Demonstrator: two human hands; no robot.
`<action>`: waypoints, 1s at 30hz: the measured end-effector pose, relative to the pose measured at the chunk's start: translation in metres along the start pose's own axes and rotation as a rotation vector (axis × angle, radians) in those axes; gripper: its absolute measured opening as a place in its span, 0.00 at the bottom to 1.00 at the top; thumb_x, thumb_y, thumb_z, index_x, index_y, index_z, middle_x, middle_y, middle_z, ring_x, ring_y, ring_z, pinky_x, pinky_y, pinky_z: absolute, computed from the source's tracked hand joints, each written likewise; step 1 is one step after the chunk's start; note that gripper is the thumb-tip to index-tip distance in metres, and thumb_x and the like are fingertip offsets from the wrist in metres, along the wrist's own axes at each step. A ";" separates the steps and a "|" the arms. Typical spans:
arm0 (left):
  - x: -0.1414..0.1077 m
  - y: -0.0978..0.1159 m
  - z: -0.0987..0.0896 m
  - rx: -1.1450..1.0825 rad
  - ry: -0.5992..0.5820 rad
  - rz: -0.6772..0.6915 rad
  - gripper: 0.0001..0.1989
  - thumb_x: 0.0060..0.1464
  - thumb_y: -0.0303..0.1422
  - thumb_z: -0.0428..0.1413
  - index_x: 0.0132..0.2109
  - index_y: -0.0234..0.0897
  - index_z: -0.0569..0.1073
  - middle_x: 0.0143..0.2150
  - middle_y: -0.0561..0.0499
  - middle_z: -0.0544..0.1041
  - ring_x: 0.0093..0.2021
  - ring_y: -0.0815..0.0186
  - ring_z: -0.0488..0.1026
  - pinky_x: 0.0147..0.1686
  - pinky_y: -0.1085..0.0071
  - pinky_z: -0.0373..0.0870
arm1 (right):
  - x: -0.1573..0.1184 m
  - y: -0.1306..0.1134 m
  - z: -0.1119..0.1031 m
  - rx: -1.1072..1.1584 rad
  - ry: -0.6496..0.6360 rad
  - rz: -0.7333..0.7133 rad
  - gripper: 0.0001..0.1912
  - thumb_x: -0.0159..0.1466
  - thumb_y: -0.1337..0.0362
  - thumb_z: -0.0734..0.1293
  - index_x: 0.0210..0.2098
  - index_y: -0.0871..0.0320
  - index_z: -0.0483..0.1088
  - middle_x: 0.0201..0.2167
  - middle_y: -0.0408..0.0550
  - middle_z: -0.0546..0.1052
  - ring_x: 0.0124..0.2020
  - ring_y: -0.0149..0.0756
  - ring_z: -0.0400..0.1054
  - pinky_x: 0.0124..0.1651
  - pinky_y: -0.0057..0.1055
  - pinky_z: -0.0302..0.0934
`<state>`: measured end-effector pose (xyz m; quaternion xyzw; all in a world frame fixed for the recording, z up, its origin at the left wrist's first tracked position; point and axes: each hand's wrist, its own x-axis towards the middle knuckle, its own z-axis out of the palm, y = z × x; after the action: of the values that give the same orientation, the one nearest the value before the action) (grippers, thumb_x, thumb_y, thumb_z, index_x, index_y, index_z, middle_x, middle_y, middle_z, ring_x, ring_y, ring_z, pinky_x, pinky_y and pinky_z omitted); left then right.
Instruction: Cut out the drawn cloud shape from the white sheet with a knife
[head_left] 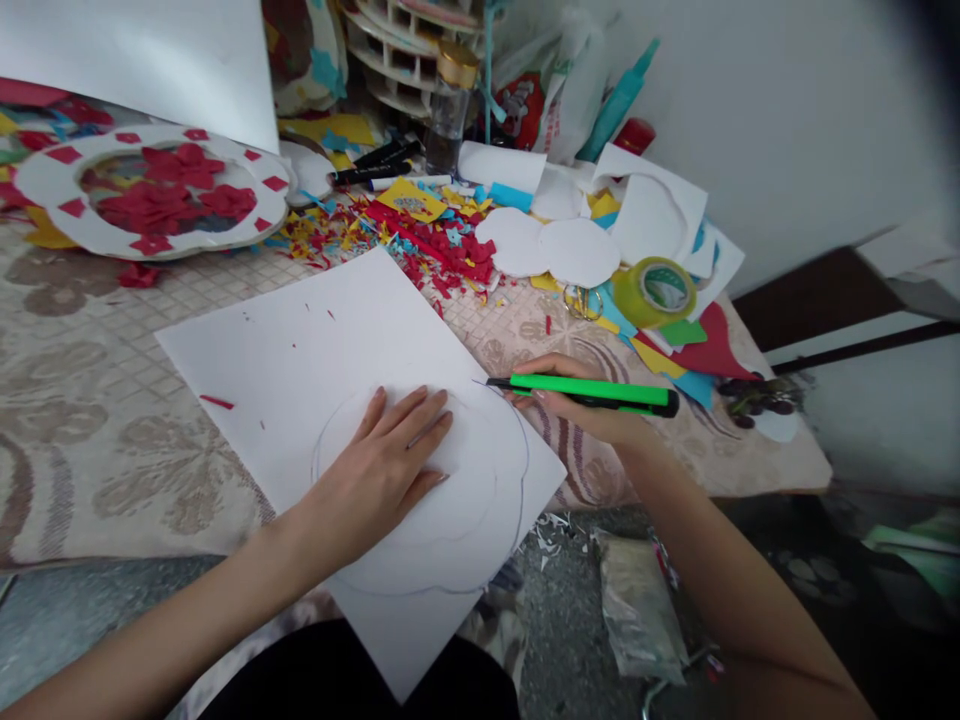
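Head view, white paper (461,500), under left hand (382,462)

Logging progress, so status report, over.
Left hand resting on white sheet. Right hand gripping green cutter, tip at drawn outline. Red scrap on sheet, away from cutter tip.

Both my forearms (199,590) are bare as far as the view shows them, slim and smooth, narrowing evenly towards the wrists. My left grip (394,455) has slender, tapering fingers (420,422) with neat nails that reach a little past the tips — my right grip (589,420) is of the same slight build, though its fingers are partly hidden. Over my lap I wear a plain black garment (300,680) — rounded in outline, too dark to show its weave or seams.
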<state>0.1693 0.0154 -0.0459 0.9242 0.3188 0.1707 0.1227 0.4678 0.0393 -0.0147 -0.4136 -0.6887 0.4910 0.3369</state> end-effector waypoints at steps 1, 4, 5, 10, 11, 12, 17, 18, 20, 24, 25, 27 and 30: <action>0.000 0.000 0.000 -0.005 0.002 0.000 0.20 0.67 0.33 0.50 0.62 0.31 0.67 0.68 0.38 0.63 0.69 0.49 0.58 0.65 0.39 0.55 | -0.002 0.002 0.000 0.016 0.011 0.006 0.14 0.68 0.62 0.66 0.52 0.55 0.72 0.44 0.50 0.79 0.45 0.36 0.76 0.47 0.33 0.72; 0.000 -0.001 -0.001 -0.020 -0.020 -0.001 0.20 0.66 0.33 0.50 0.63 0.31 0.66 0.68 0.38 0.63 0.69 0.49 0.58 0.65 0.39 0.54 | -0.007 0.008 0.000 0.000 0.025 0.022 0.14 0.68 0.63 0.66 0.53 0.55 0.71 0.45 0.50 0.79 0.45 0.36 0.76 0.48 0.34 0.72; 0.000 -0.001 -0.002 -0.026 -0.026 -0.002 0.21 0.66 0.33 0.50 0.63 0.31 0.66 0.68 0.38 0.63 0.69 0.49 0.57 0.65 0.39 0.54 | -0.008 0.009 -0.001 -0.020 0.022 0.030 0.14 0.68 0.63 0.67 0.53 0.55 0.71 0.45 0.50 0.79 0.46 0.36 0.76 0.49 0.34 0.71; 0.000 -0.002 -0.003 -0.024 -0.037 -0.004 0.21 0.66 0.33 0.50 0.63 0.31 0.66 0.68 0.38 0.62 0.69 0.49 0.57 0.65 0.39 0.54 | -0.009 0.010 -0.008 -0.093 -0.011 0.019 0.15 0.68 0.61 0.67 0.53 0.55 0.72 0.45 0.50 0.79 0.47 0.37 0.76 0.49 0.35 0.70; 0.000 -0.001 -0.003 -0.013 -0.038 0.001 0.21 0.66 0.33 0.50 0.63 0.31 0.66 0.68 0.38 0.62 0.69 0.48 0.58 0.65 0.38 0.55 | -0.009 0.011 -0.009 -0.093 -0.010 0.010 0.15 0.68 0.61 0.67 0.52 0.55 0.72 0.45 0.50 0.79 0.46 0.37 0.76 0.49 0.34 0.69; 0.000 -0.001 -0.003 -0.001 -0.036 0.007 0.21 0.66 0.33 0.50 0.63 0.30 0.66 0.68 0.38 0.62 0.69 0.48 0.58 0.65 0.38 0.56 | -0.010 0.011 -0.009 -0.092 -0.007 0.005 0.14 0.68 0.61 0.67 0.52 0.56 0.72 0.44 0.49 0.79 0.46 0.36 0.75 0.49 0.34 0.69; 0.000 -0.002 -0.002 0.008 -0.017 0.015 0.20 0.67 0.33 0.49 0.63 0.31 0.66 0.68 0.39 0.63 0.69 0.49 0.58 0.65 0.40 0.55 | -0.012 0.006 -0.005 -0.150 0.025 0.010 0.14 0.67 0.63 0.67 0.51 0.54 0.72 0.44 0.47 0.79 0.46 0.35 0.74 0.48 0.32 0.68; 0.000 -0.002 -0.002 0.008 -0.019 0.013 0.21 0.67 0.33 0.49 0.63 0.31 0.66 0.68 0.39 0.63 0.69 0.49 0.58 0.65 0.40 0.55 | -0.012 0.003 -0.004 -0.174 0.034 0.010 0.14 0.66 0.64 0.67 0.51 0.53 0.72 0.44 0.46 0.79 0.46 0.35 0.74 0.48 0.32 0.67; 0.000 -0.002 -0.002 0.013 -0.021 0.015 0.21 0.67 0.33 0.49 0.63 0.31 0.66 0.68 0.38 0.63 0.69 0.49 0.58 0.65 0.39 0.56 | -0.013 -0.001 -0.002 -0.211 0.044 0.000 0.13 0.65 0.65 0.67 0.50 0.53 0.73 0.44 0.46 0.79 0.45 0.35 0.74 0.47 0.32 0.67; 0.000 -0.002 -0.003 0.010 -0.028 0.014 0.21 0.67 0.33 0.49 0.63 0.31 0.66 0.68 0.38 0.63 0.69 0.49 0.58 0.64 0.38 0.57 | -0.016 -0.003 -0.003 -0.223 0.055 -0.007 0.12 0.65 0.65 0.66 0.48 0.53 0.73 0.43 0.46 0.79 0.44 0.35 0.74 0.47 0.33 0.68; 0.000 -0.002 -0.002 0.003 -0.027 0.013 0.21 0.67 0.33 0.50 0.63 0.31 0.66 0.68 0.38 0.63 0.69 0.49 0.58 0.65 0.39 0.56 | -0.017 -0.002 -0.004 -0.205 0.058 -0.001 0.12 0.65 0.65 0.66 0.48 0.53 0.73 0.42 0.46 0.79 0.44 0.35 0.74 0.47 0.33 0.68; 0.000 -0.002 -0.002 -0.008 -0.012 0.008 0.21 0.66 0.33 0.50 0.63 0.32 0.66 0.68 0.39 0.63 0.69 0.49 0.58 0.65 0.39 0.55 | -0.020 0.002 -0.004 -0.157 0.070 0.024 0.12 0.65 0.64 0.66 0.49 0.53 0.73 0.42 0.46 0.79 0.43 0.34 0.75 0.46 0.32 0.69; 0.000 -0.002 -0.001 -0.013 0.002 0.009 0.21 0.66 0.33 0.50 0.63 0.31 0.66 0.68 0.38 0.63 0.69 0.49 0.58 0.66 0.39 0.54 | -0.021 0.007 -0.003 -0.077 0.147 0.058 0.11 0.66 0.63 0.67 0.48 0.54 0.73 0.40 0.45 0.79 0.39 0.33 0.76 0.42 0.31 0.70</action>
<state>0.1675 0.0166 -0.0456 0.9247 0.3136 0.1740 0.1275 0.4814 0.0227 -0.0212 -0.4811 -0.6683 0.4420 0.3558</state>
